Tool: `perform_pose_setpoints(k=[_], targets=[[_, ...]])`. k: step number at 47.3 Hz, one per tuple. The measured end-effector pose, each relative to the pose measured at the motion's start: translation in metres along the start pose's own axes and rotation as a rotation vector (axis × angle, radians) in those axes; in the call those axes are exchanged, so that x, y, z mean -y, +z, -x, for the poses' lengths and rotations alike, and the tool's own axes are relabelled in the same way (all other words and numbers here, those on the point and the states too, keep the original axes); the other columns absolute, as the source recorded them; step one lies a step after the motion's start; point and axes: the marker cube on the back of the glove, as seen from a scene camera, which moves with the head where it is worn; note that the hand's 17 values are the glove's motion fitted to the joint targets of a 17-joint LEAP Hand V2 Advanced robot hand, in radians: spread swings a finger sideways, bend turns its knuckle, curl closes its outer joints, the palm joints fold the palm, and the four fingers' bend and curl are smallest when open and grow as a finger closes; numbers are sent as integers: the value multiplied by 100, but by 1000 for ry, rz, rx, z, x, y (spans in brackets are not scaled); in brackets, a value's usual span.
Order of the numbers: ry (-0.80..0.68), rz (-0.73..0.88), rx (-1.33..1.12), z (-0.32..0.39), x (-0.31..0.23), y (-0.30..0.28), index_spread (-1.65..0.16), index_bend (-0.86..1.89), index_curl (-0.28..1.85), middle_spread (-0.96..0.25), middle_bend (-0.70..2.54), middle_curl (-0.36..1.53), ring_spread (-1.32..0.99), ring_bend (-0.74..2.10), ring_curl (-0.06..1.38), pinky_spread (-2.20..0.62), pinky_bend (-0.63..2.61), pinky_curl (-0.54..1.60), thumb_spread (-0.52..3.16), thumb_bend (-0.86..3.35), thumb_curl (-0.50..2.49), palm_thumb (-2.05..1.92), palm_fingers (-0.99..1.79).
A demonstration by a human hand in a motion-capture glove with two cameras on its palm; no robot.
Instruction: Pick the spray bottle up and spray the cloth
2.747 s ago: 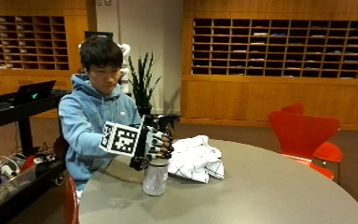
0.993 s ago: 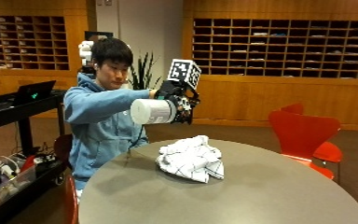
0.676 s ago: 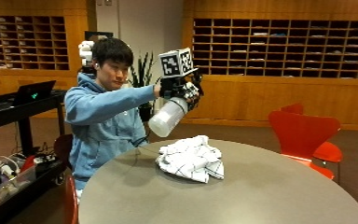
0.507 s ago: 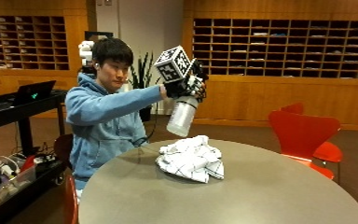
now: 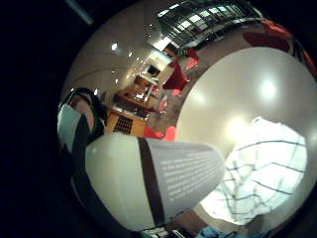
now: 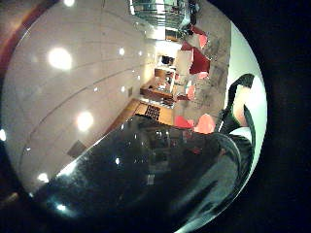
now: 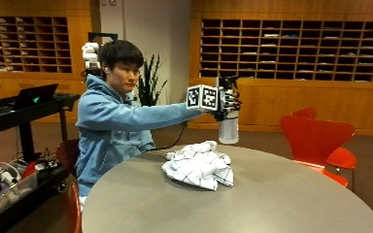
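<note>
Curled round the upper part of the spray bottle (image 7: 228, 130), the gloved right hand (image 7: 228, 100) has its grip closed on it, arm stretched forward at about shoulder height. From the outside view the bottle hangs upright below the hand, its pale body pointing down, raised well clear of the surface (image 7: 290, 204) and a little beyond the cloth (image 7: 198, 164), on the side away from the person.

That cloth, white with a thin dark check, lies bunched in a heap on the round grey surface, in front of the person's chest. The person sits at the surface's near-left edge in a light blue hooded top; the bare hand is not seen.

In the little-finger-side palm view the bottle's white body (image 5: 153, 183), with a dark band and a printed label, fills the space close to the palm, and the checked cloth (image 5: 262, 168) lies on the surface beyond it.

A red chair (image 7: 315, 141) stands on the far side of the surface from the cloth.
</note>
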Motion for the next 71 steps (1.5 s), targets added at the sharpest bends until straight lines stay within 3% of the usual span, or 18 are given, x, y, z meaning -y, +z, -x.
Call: perform_pose_setpoints(k=[13, 26, 35, 42, 47, 51, 71], targets=[[79, 13, 18, -53, -8, 67, -20, 46, 54, -13, 66, 50, -21, 60, 46, -25, 31, 38, 2, -2, 73, 99, 137], [91, 5, -32, -80, -14, 95, -20, 44, 54, -12, 67, 50, -21, 59, 46, -26, 29, 39, 2, -3, 74, 99, 135], [87, 125, -33, -91, -15, 101, -22, 41, 54, -12, 66, 50, -21, 60, 47, -26, 27, 39, 5, -3, 74, 100, 131], [84, 292, -47, -94, -16, 90, -23, 29, 53, -14, 55, 48, -21, 52, 45, -23, 34, 41, 16, -4, 75, 98, 110], [48, 354, -56, -95, -21, 76, -23, 0, 46, -15, 40, 45, -15, 52, 49, -10, 44, 47, 46, -6, 72, 89, 53], [11, 328, -36, -95, -25, 62, -24, -5, 36, -13, 37, 43, -12, 51, 46, -2, 49, 45, 61, -6, 68, 83, 38], [-102, 312, 51, -75, -46, -18, -24, 9, 20, -9, 36, 42, -6, 54, 40, 13, 52, 39, 89, -3, 56, 72, 36]])
